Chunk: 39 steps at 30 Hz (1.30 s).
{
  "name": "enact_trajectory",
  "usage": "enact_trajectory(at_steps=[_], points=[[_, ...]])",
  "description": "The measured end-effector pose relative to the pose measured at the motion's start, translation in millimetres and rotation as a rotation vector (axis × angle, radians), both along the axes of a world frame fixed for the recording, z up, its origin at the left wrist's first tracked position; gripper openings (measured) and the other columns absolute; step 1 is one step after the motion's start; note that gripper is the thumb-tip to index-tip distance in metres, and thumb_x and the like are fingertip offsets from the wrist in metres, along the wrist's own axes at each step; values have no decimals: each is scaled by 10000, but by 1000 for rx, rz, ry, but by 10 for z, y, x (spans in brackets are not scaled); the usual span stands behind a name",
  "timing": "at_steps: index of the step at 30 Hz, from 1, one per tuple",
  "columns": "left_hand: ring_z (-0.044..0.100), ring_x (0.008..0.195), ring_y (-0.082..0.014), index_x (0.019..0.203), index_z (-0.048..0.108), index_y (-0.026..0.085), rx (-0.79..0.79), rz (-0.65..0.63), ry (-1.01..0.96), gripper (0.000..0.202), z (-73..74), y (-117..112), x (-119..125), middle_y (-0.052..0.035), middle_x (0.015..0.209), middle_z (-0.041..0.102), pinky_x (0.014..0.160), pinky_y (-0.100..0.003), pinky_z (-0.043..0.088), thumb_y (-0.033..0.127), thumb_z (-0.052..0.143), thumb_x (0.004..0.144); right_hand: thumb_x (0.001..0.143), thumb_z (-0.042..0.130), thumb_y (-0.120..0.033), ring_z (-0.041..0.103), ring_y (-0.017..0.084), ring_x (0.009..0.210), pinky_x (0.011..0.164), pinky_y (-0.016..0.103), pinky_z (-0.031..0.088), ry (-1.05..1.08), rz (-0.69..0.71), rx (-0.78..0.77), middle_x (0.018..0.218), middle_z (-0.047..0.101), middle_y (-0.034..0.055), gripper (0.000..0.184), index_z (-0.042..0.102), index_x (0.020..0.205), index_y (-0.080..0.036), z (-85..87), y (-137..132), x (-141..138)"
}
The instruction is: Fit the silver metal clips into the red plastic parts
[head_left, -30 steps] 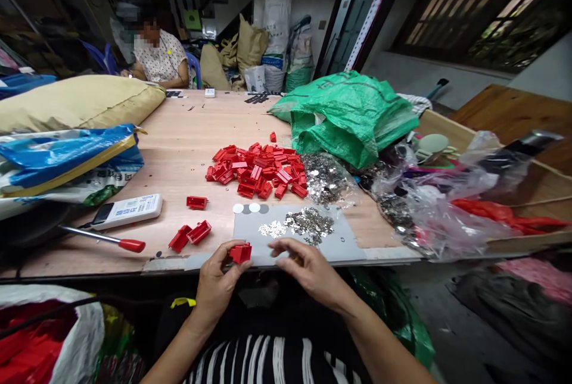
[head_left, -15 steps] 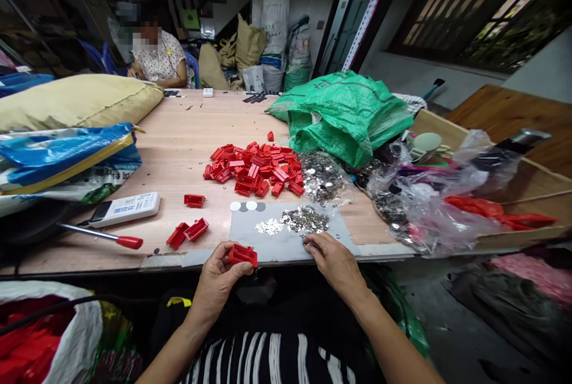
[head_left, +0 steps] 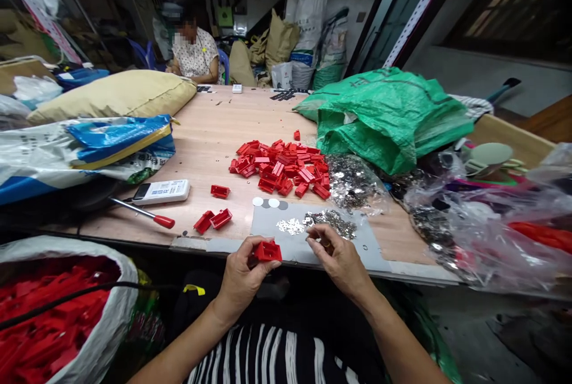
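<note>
My left hand (head_left: 243,277) is closed around a small red plastic part (head_left: 267,250), held just off the table's near edge. My right hand (head_left: 339,259) rests on the grey sheet (head_left: 370,253) beside a small heap of shiny metal pieces (head_left: 330,222), its fingertips pinched together on something too small to name. A large pile of the same red parts (head_left: 281,166) lies further back on the wooden table (head_left: 214,134). Three loose red parts (head_left: 213,217) sit to the left of the sheet.
A white remote (head_left: 163,191) and a red-handled screwdriver (head_left: 145,215) lie at left, by blue and tan sacks (head_left: 89,146). A green bag (head_left: 388,116) and clear plastic bags (head_left: 482,217) crowd the right. A sack of red parts (head_left: 58,312) stands lower left. Another person (head_left: 194,53) sits at the far end.
The view has swung left, revealing the sack of red parts. My right hand went out to the metal pieces and now hovers pinched near them. My left hand keeps its red part.
</note>
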<state>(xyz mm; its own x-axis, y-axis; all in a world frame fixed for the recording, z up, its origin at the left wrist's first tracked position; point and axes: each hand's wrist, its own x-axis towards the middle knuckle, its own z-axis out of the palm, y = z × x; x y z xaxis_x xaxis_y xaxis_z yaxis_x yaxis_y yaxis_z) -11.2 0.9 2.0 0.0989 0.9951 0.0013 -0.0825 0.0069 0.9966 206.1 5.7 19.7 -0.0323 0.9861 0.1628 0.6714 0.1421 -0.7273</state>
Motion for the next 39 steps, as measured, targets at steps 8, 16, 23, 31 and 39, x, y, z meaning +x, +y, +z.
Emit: enact_trajectory(at_steps=[8, 16, 23, 31, 39], points=[[646, 836, -190, 1043, 690, 243, 123, -5, 97, 380, -45, -3, -13, -38, 987, 704, 816, -251, 483, 210, 780, 676, 842, 587, -338, 454, 100, 553, 526, 209, 374, 228, 131, -28, 609, 526, -41, 175, 570, 742, -195, 4, 71, -418], [660, 808, -158, 1097, 590, 222, 319, 1, 320, 347, -128, 37, 0, -30, 991, 695, 763, -260, 520, 265, 709, 773, 901, 527, -280, 587, 132, 624, 606, 233, 446, 182, 109, 69, 765, 674, 12, 133, 636, 890, -205, -99, -13, -491], [677, 906, -167, 1130, 582, 229, 457, 7, 352, 345, -144, 30, -1, -34, 1040, 697, 834, -270, 532, 220, 679, 799, 889, 535, -188, 619, 158, 726, 659, 253, 464, 70, 148, 171, 815, 664, 29, 94, 627, 887, -207, -65, -89, -488], [675, 965, -179, 1130, 587, 229, 534, -8, 351, 336, -188, 36, -6, -49, 1072, 703, 869, -286, 535, 174, 664, 808, 894, 536, -191, 601, 162, 718, 660, 266, 453, 63, 178, 114, 777, 625, 23, 103, 618, 834, -204, -15, -101, -558], [678, 966, -175, 1109, 603, 234, 490, 49, 258, 334, -199, 6, 9, -44, 1070, 706, 862, -280, 540, 193, 693, 790, 912, 513, -243, 598, 171, 780, 701, 268, 461, 200, 153, 115, 830, 626, 41, 147, 650, 879, -205, -90, -118, -623]])
